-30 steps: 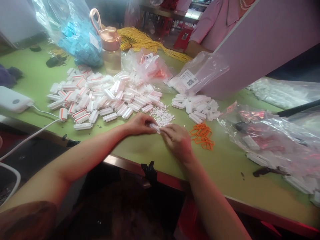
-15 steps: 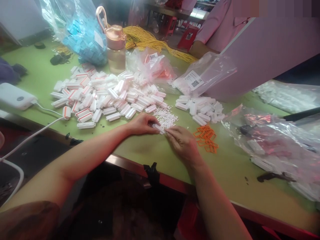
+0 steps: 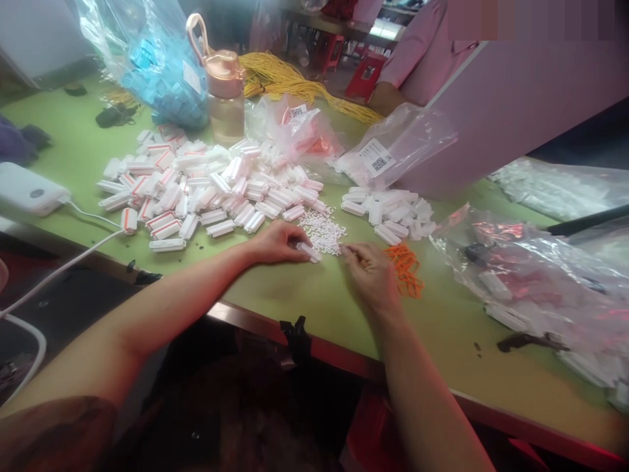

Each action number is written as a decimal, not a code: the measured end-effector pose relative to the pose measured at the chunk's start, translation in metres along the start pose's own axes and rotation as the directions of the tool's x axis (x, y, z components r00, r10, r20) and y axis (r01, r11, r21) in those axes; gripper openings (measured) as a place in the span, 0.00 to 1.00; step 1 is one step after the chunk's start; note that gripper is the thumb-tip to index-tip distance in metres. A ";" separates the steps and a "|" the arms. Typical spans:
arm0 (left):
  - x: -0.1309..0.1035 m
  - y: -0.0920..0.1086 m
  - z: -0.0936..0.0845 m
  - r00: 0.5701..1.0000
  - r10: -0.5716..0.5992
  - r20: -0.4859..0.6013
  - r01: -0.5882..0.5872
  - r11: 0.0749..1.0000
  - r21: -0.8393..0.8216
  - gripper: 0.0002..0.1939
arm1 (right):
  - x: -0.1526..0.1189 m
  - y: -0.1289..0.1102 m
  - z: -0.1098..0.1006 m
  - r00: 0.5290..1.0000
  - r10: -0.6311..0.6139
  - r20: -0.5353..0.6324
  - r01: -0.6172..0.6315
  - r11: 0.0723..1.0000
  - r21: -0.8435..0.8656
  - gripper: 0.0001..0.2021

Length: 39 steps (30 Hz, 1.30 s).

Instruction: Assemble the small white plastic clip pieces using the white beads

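A small white plastic housing (image 3: 309, 252) is pinched between the thumb and fingers of my left hand (image 3: 280, 242), low over the green tabletop. My right hand (image 3: 369, 270) is apart from it, with thumb and forefinger pressed together at the right edge of a heap of tiny white pieces (image 3: 322, 229). Whether a piece is between those fingertips is too small to see. Just right of my right hand lie orange rectangular frames (image 3: 409, 272), partly covered by it. A big pile of white housings (image 3: 221, 187), some with orange edging, spreads out behind my left hand.
A smaller pile of white housings (image 3: 390, 213) sits behind my right hand. A water bottle (image 3: 226, 98), a bag of blue parts (image 3: 167, 85) and yellow cords (image 3: 295, 75) stand farther back. Plastic bags (image 3: 535, 275) lie at right; a white device (image 3: 32, 189) with cable at left. A person (image 3: 417, 52) is opposite.
My right hand has pulled away from the white housing, moving right to the edge of the tiny pieces. My left hand still holds the housing. The view has shifted slightly.
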<state>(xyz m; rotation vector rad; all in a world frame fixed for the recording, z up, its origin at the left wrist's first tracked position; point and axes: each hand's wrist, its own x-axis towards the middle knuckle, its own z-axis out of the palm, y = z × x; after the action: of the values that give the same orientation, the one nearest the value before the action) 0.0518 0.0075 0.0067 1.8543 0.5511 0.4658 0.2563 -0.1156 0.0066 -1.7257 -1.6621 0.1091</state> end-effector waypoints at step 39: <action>0.002 -0.004 0.000 1.000 -0.004 0.019 0.004 1.000 -0.018 0.20 | 0.002 -0.008 0.004 0.994 0.045 0.103 -0.055 0.994 0.097 0.08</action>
<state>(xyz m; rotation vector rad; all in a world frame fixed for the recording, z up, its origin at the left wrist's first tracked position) 0.0532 0.0099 0.0028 1.8387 0.5364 0.4489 0.2478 -0.1131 0.0088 -1.7114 -1.6573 0.3023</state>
